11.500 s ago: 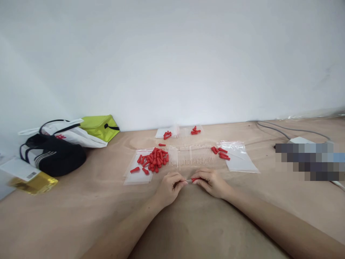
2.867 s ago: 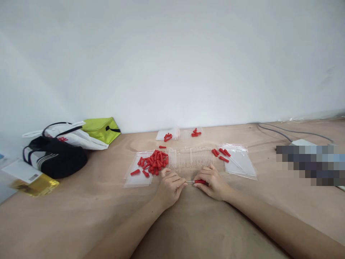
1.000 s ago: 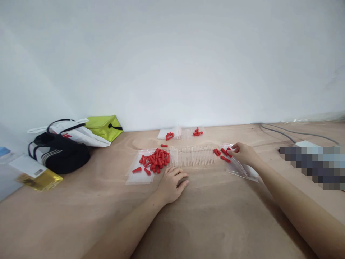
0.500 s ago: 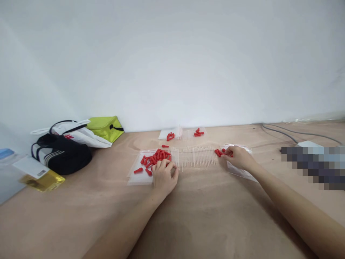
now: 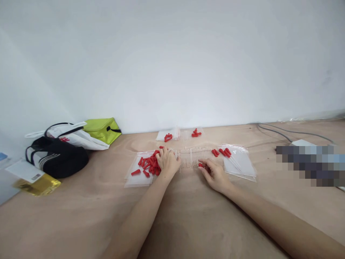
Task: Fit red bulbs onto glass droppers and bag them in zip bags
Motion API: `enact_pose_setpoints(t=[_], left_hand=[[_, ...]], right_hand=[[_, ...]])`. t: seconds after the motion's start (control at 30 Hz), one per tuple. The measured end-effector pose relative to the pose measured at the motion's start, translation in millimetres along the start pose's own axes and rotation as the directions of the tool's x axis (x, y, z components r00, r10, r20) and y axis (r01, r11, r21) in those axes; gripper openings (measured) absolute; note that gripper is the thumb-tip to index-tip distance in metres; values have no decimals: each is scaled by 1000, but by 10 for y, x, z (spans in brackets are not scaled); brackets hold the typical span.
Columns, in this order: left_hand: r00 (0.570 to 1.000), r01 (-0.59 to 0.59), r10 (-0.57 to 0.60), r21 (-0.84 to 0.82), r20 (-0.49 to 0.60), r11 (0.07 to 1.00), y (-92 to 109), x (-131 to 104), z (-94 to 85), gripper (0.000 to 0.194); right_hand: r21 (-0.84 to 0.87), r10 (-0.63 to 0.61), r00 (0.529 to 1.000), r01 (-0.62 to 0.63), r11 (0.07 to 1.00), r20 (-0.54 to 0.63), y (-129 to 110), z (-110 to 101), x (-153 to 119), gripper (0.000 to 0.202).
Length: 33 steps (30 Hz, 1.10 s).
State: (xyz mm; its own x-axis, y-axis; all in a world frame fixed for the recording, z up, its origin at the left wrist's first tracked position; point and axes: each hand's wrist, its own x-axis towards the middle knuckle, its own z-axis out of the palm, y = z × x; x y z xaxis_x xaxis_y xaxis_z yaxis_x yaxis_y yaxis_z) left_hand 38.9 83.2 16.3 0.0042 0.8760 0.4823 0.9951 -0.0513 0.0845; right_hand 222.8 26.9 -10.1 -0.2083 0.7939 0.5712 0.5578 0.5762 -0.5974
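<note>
Close to the pile of red rubber bulbs (image 5: 147, 163), my left hand (image 5: 169, 162) reaches over its right side, fingers apart and thumb separate. Its fingertips are by the left end of a row of thin clear tubes (image 5: 192, 156); whether they touch a bulb or tube I cannot tell. My right hand (image 5: 215, 176) pinches one red rubber bulb (image 5: 201, 165) between thumb and fingers, just below the row. To its right, droppers (image 5: 228, 152) with red bulbs and clear stems lie on a clear plastic bag (image 5: 241, 163). Two loose red bulbs (image 5: 215, 153) lie beside them.
Small bags with red bulbs (image 5: 168, 137) and more bulbs (image 5: 196, 133) lie by the wall. At left sit a black bag (image 5: 64, 160), a white bag (image 5: 93, 138), a lime-green bag (image 5: 104, 129) and a gold packet (image 5: 44, 185). Grey cables (image 5: 293, 130) run at right.
My right hand has moved left from the right-hand bag to below the tube row, holding a red bulb. My left hand has shifted up and slightly right, towards the tubes.
</note>
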Motion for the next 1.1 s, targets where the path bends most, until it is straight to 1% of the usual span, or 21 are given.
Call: enact_pose_setpoints(t=[0.13, 0.2, 0.3, 0.4, 0.5, 0.57, 0.63, 0.7, 0.8, 0.83, 0.9, 0.97, 1.1], left_hand=[[998, 50, -53, 68, 45, 996, 58, 39, -15, 23], [994, 70, -79, 106, 74, 992, 91, 58, -15, 25], [991, 66, -80, 129, 110, 989, 139, 76, -18, 27], [990, 30, -43, 96, 133, 995, 190, 67, -61, 26], [992, -41, 43, -19, 115, 999, 215, -16, -164, 21], [984, -138, 151, -129, 94, 982, 186, -130, -249, 15], [948, -275, 305, -251, 91, 928, 110, -283, -318, 10], [907, -363, 412, -338, 84, 868, 4, -439, -352, 10], [874, -433, 485, -386, 44, 815, -148, -598, -334, 13], [869, -446, 494, -395, 23, 803, -184, -622, -316, 14], [861, -470, 509, -407, -15, 783, -227, -632, -281, 17], [855, -487, 517, -403, -40, 775, -237, -615, -258, 20], [850, -496, 524, -394, -42, 773, -223, -590, -263, 20]], right_hand=[[-4, -59, 998, 59, 998, 21, -10, -5, 17, 21], [3, -60, 998, 60, 998, 23, -29, 0, 12, 18], [18, -21, 1000, 21, 1000, 5, -41, 9, 4, 13], [55, 41, 999, -40, 998, -19, -31, 12, 1, 10], [110, 69, 997, -66, 992, -25, -7, -2, 3, 15], [126, 45, 999, -45, 991, 3, 10, -16, 5, 13], [145, 16, 999, -22, 989, 42, 29, -23, 6, 8], [172, 7, 998, -19, 985, 66, 50, -16, 3, 5], [202, 51, 996, -66, 977, 77, 73, 13, -11, 9], [209, 70, 994, -85, 974, 78, 74, 20, -16, 7], [213, 79, 994, -94, 972, 78, 60, 22, -21, 16], [187, 36, 995, -52, 981, 90, 29, 7, -18, 19], [129, -68, 989, 50, 990, 133, -19, -32, 4, 18]])
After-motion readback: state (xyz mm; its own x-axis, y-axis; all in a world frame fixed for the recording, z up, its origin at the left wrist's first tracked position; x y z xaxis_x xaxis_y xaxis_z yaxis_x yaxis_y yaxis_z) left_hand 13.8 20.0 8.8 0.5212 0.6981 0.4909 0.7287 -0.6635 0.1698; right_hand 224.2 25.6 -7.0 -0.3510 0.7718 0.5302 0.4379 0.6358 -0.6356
